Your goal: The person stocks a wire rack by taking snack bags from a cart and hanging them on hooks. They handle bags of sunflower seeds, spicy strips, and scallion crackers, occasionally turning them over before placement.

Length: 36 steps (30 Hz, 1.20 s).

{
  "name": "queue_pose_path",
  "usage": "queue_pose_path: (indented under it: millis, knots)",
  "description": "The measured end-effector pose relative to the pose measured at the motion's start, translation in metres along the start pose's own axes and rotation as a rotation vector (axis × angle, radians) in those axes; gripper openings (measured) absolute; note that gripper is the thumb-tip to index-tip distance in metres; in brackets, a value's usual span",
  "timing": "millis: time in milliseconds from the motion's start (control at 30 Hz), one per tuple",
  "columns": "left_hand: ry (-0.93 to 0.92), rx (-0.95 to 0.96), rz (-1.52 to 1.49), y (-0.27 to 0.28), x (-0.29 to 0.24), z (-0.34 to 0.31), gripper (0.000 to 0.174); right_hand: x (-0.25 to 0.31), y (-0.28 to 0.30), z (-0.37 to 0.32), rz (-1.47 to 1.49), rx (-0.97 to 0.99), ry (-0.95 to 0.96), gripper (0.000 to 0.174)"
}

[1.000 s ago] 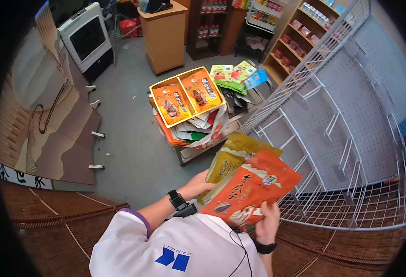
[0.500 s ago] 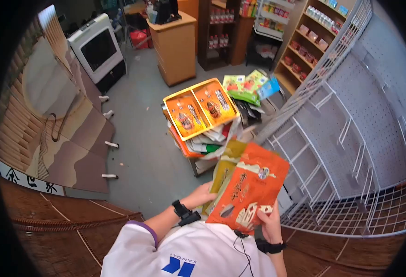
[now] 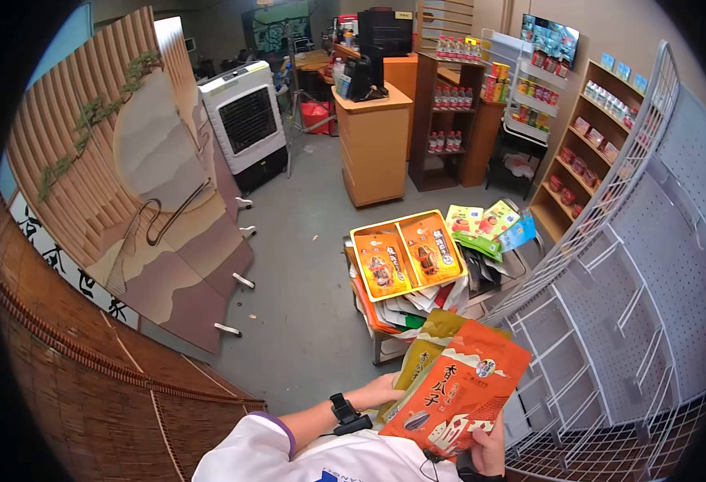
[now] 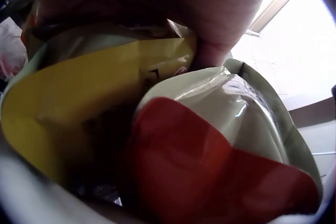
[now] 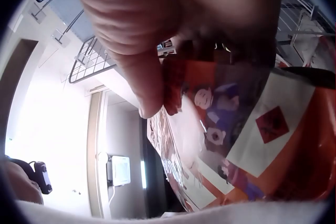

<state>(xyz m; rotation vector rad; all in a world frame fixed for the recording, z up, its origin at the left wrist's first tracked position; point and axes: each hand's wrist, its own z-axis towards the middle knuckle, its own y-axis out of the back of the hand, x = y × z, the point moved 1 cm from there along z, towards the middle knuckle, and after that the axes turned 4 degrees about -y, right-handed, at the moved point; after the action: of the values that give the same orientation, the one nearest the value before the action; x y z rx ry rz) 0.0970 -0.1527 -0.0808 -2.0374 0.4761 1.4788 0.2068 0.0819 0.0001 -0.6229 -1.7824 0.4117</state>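
Observation:
Low in the head view, both hands hold two bags of sunflower seeds in front of the chest. My right hand [image 3: 489, 450] pinches the orange bag [image 3: 473, 377] at its lower right corner, thumb over the printed front. Behind and to its left is the yellow-green bag [image 3: 427, 347], gripped at its left edge by my left hand [image 3: 375, 391]. The orange bag overlaps much of it. In the left wrist view, the hand arches above the yellow bag [image 4: 79, 87], beside the red end of the orange bag [image 4: 184, 150]. The right wrist view shows the thumb [image 5: 149, 95] against the orange bag.
Ahead, a cart [image 3: 481, 309] bears a yellow two-part tray [image 3: 359, 257] of orange packets, over stacked bags; green and blue packets [image 3: 517, 233] lie beside it. A white wire rack [image 3: 610, 337] with prongs stands close on the right. Leftward are a folding screen [image 3: 168, 265] and an air cooler [image 3: 240, 120].
The head view has tilted up and swung left, so the cart, hands and bags appear lower and further right. Both hands keep their hold on the two bags.

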Motion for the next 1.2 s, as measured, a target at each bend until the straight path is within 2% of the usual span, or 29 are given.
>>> queue_pose_path:
  millis: [100,200,267,400,500,567,667,700,767,800,833,900,1033,1100,1133,1200]
  knots:
    - [0.017,-0.004,-0.067,-0.001,0.001,-0.006,0.055,-0.002,0.005,0.002,0.040,0.070,-0.002,0.080]
    - [-0.012,-0.010,-0.091,-0.003,-0.001,-0.011,0.058,-0.001,0.005,0.003,0.022,0.051,-0.019,0.080]
    - [-0.045,-0.095,-0.076,-0.006,-0.005,-0.014,0.064,0.001,0.005,0.006,0.013,0.079,-0.029,0.079]
    - [-0.065,-0.103,-0.094,-0.010,-0.009,-0.014,0.065,0.007,0.022,0.011,-0.019,0.098,-0.060,0.080]
    - [-0.021,-0.063,-0.075,-0.015,-0.017,-0.012,0.066,0.017,0.026,0.007,-0.061,0.122,-0.070,0.082]
    - [-0.020,-0.006,-0.046,-0.015,-0.007,-0.009,0.065,0.019,0.033,0.002,-0.196,0.187,-0.113,0.084]
    - [-0.069,-0.038,-0.032,-0.014,0.005,-0.002,0.058,0.026,0.036,-0.007,-0.454,0.189,-0.077,0.082]
    - [-0.070,-0.003,-0.047,-0.010,0.014,0.004,0.057,0.024,0.040,-0.008,-0.480,0.178,-0.056,0.080]
    - [0.015,-0.010,-0.082,-0.024,-0.004,0.005,0.051,0.023,0.038,-0.017,-0.488,0.192,0.071,0.079]
    - [0.051,-0.046,-0.166,-0.039,-0.016,0.004,0.049,0.023,0.039,-0.025,-0.417,0.178,0.028,0.079]
    - [0.092,-0.099,-0.244,-0.051,-0.025,0.008,0.047,0.028,0.038,-0.030,-0.408,0.168,0.072,0.080]
    - [0.115,0.027,-0.206,-0.070,-0.025,0.032,0.046,0.036,0.044,-0.041,-0.501,0.148,0.139,0.080]
    - [0.127,0.108,-0.166,-0.074,-0.028,0.034,0.041,0.063,0.063,-0.052,-0.606,0.121,0.180,0.077]
    - [0.133,0.133,-0.165,-0.076,-0.023,0.032,0.038,0.093,0.061,-0.061,-0.663,-0.134,0.380,0.073]
    - [0.134,0.150,-0.165,-0.079,-0.022,0.033,0.037,0.112,0.053,-0.065,-0.669,-0.150,0.383,0.073]
    - [0.140,0.188,-0.163,-0.085,-0.018,0.034,0.035,0.149,0.024,-0.076,-1.375,-0.451,0.702,0.070]
